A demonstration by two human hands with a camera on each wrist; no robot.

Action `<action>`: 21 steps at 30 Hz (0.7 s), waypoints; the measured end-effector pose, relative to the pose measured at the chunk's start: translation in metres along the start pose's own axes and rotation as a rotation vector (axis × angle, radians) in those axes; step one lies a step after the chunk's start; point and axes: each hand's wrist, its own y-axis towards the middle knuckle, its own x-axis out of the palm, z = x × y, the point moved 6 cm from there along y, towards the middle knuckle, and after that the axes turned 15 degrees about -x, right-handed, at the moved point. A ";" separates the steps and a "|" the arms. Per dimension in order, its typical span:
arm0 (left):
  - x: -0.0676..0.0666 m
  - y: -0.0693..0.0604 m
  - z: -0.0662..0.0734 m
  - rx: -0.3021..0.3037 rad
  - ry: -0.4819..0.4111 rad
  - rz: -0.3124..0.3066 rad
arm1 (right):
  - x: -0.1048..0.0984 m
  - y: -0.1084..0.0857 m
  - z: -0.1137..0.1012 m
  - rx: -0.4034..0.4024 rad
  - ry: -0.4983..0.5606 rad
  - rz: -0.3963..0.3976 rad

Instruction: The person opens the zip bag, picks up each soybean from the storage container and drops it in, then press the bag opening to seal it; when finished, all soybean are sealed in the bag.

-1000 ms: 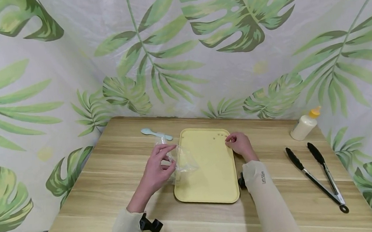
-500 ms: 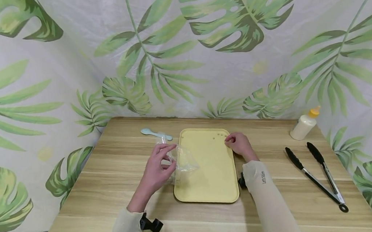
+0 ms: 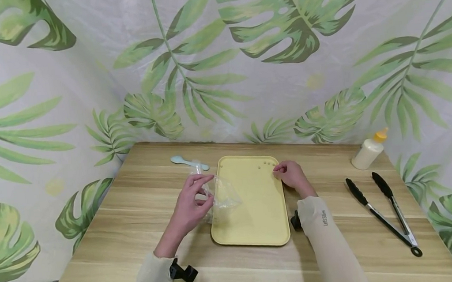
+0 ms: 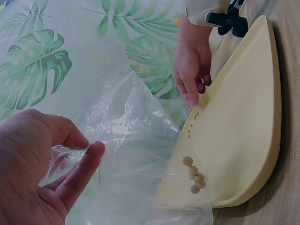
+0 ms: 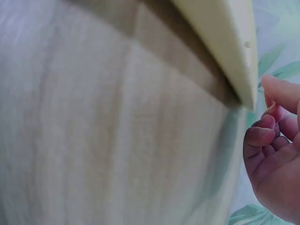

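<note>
My left hand (image 3: 187, 208) pinches a clear plastic bag (image 3: 227, 196) over the left edge of the yellow tray (image 3: 251, 214). Several small beige balls (image 4: 193, 172) lie low in the bag in the left wrist view. At the tray's far right corner is my right hand (image 3: 294, 179), its thumb and index finger close together and the other fingers curled; whether a ball is between the fingertips, I cannot tell. Several tiny balls (image 3: 259, 167) sit on the tray beside those fingertips, and one more (image 3: 221, 165) is at its far left corner.
A light blue spoon (image 3: 179, 160) lies beyond the bag, left of the tray. To the right stand a white bottle with a yellow cap (image 3: 367, 153) and black-tipped tongs (image 3: 388, 223), spread apart. A leaf-patterned curtain (image 3: 204, 72) hangs behind the wooden table (image 3: 136, 219).
My right forearm has shifted slightly to the right, while its fingertips stay at the same tray corner. My left hand keeps its pinch on the bag in the same place.
</note>
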 end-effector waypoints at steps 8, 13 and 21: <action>0.003 -0.002 -0.004 -0.006 -0.009 -0.002 | -0.005 -0.006 -0.021 -0.027 0.027 0.001; 0.004 -0.001 -0.006 0.007 -0.019 0.002 | -0.006 -0.009 -0.048 -0.088 0.068 0.006; 0.001 0.000 -0.011 0.013 -0.022 -0.001 | -0.002 -0.015 -0.087 -0.186 0.118 0.023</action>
